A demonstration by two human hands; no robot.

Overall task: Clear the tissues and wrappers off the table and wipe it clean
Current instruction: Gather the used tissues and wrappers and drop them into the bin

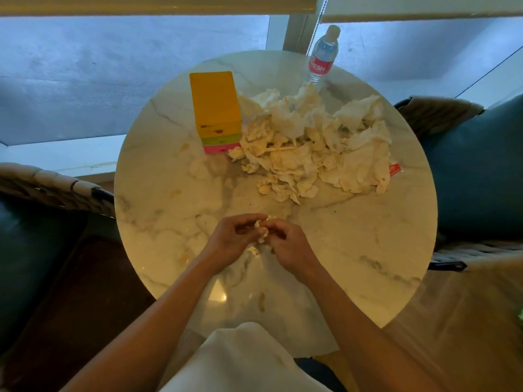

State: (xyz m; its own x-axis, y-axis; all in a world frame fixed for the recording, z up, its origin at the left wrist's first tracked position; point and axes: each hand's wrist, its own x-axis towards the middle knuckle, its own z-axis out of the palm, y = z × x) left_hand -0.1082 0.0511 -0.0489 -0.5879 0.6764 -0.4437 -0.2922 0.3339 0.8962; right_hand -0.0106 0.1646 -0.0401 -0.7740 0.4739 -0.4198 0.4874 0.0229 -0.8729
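Observation:
A big heap of crumpled white tissues (308,142) covers the far right part of the round marble table (158,222). A small red and white wrapper (395,169) lies at the heap's right edge. Over the near middle of the table, my left hand (229,239) and my right hand (288,247) meet, both pinching one small crumpled tissue piece (261,229) between their fingertips. Another small scrap (254,251) lies on the table just under my hands.
A yellow box with green and pink bands (216,108) stands left of the heap. A water bottle with a pink label (322,56) stands at the table's far edge. Cushioned chairs (478,171) flank the table. A white cloth (243,360) lies on my lap.

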